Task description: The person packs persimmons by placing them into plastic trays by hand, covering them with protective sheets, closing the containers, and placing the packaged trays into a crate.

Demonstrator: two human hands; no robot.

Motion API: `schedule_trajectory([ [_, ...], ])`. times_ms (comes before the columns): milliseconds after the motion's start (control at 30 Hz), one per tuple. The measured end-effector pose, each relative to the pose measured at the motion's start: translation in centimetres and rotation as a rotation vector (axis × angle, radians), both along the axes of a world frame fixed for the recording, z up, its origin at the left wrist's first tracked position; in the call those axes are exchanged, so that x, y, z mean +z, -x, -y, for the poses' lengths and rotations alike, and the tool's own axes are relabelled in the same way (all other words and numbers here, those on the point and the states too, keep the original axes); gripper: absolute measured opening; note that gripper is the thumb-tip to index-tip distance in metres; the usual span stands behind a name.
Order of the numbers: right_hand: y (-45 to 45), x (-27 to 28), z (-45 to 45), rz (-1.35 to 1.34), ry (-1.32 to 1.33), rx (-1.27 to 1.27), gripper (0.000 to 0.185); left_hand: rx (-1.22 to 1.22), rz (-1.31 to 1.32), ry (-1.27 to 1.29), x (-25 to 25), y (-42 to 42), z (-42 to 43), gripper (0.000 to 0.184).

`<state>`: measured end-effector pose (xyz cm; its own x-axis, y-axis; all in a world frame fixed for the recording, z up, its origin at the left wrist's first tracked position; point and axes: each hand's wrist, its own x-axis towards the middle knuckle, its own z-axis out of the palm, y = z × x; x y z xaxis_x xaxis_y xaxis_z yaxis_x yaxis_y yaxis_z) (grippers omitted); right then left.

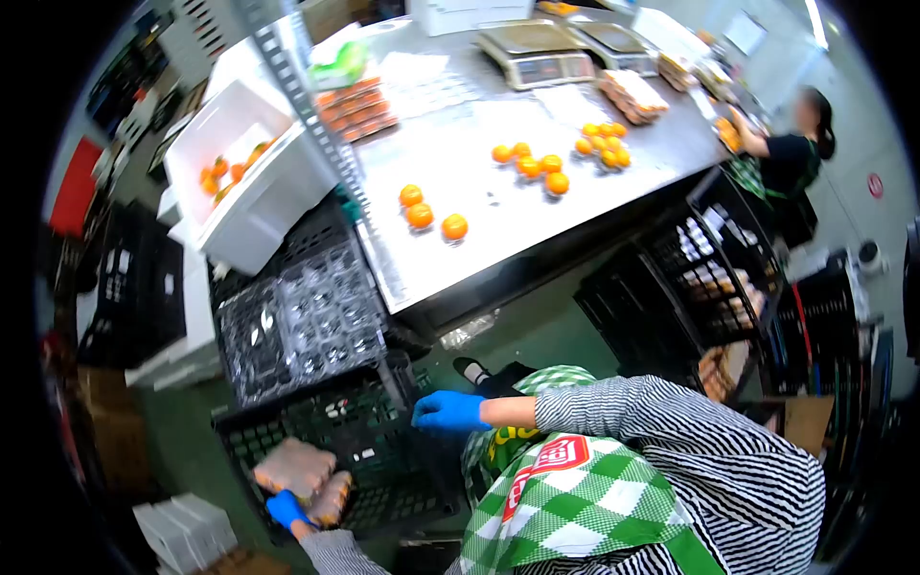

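Left hand (287,509) at two wrapped packs (295,468) in the near-left crate (388,479).
The packs look pale orange-pink; I cannot tell whether it pinches one. Right hand (448,412) nears the crate's right side, grip unclear.

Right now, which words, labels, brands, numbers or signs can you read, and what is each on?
None reads clearly enough to quote.
Red badge on the green checked apron: white letters, too blurred.
Yellow letters on the apron: only partly showing.
Left scale: front panel too small.
White label on the black crate at far left: too blurred.
Round red sign, right: too small.
White sheet at top right: too blurred.
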<state>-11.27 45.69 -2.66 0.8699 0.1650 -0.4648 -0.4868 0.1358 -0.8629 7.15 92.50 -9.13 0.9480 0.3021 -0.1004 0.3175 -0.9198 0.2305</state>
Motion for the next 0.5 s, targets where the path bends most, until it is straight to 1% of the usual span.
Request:
schedule_trajectory([
  [67, 0.9, -0.6, 0.9, 0.002, -0.022, -0.066, 0.021, -0.069, 0.158, 0.177, 3.0, 1.2, 4.8, 0.019],
  [100, 1.4, -1.0, 1.4, 0.002, -0.033, -0.091, 0.020, -0.145, 0.220, 0.296, 4.6, 2.2, 8.2, 0.016],
  [167, 2.5, -1.2, 2.5, -0.028, -0.010, -0.180, 0.019, -0.388, 0.285, 0.553, 8.8, 5.0, 14.5, 0.012],
  [200, 3.2, -0.3, 3.4, -0.063, 0.000, -0.218, 0.019, -0.570, 0.288, 0.688, 11.3, 6.3, 17.4, 0.012],
  [267, 4.5, 0.9, 5.2, -0.109, 0.070, -0.257, 0.019, -1.031, 0.263, 0.994, 16.4, 8.2, 22.7, 0.014],
  [300, 5.2, 0.9, 5.9, -0.105, 0.101, -0.269, 0.020, -1.295, 0.221, 1.153, 18.9, 8.6, 25.2, 0.016],
  [333, 5.8, 0.8, 6.6, -0.103, 0.132, -0.281, 0.021, -1.506, 0.158, 1.279, 20.7, 8.7, 27.1, 0.019],
  [367, 6.4, 0.5, 7.1, -0.103, 0.162, -0.288, 0.023, -1.663, 0.083, 1.360, 21.9, 8.7, 28.7, 0.022],
  [400, 6.9, 0.3, 7.5, -0.091, 0.164, -0.326, 0.024, -1.751, 0.006, 1.395, 22.4, 8.8, 29.7, 0.025],
  [433, 7.4, -0.2, 7.7, -0.105, 0.121, -0.372, 0.024, -1.795, -0.077, 1.378, 22.7, 8.8, 30.0, 0.028],
  [500, 8.0, -1.3, 8.0, -0.126, 0.031, -0.439, 0.023, -1.650, -0.184, 1.066, 19.7, 8.2, 27.3, 0.020],
])
